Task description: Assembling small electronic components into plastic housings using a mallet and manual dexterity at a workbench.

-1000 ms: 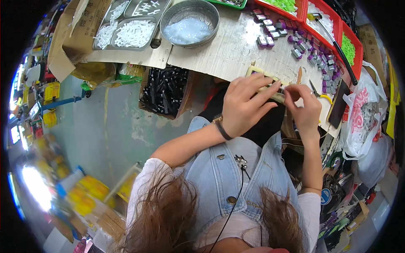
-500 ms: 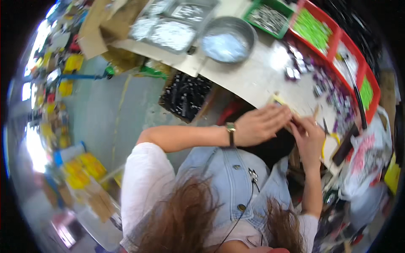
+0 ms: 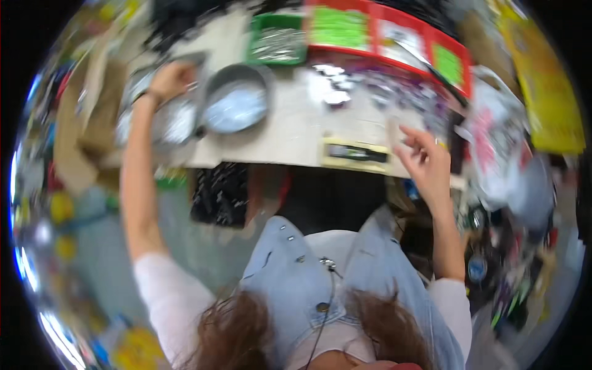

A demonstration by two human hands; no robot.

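One divided metal tray of small white pieces sits toward the left of the table, and the left hand is over its far part, knuckles up; blur hides the fingertips, so I cannot tell whether they are pinching or spread. For pieces this small, a light thumb-and-index pinch, lifted straight up clear of the dividers, would probably work best. Just right of the tray stands a round metal bowl with whitish contents, which a low sideways sweep of the wrist might knock. Near the table's front edge lies a cream rectangular holder with a dark piece in it. To its right, the right hand hangs with fingers loosely parted, apparently gripping nothing; kept this near, it could steady the holder. Beyond are scattered silver-and-purple parts, a green bin of metal pieces and a red compartmented tray.
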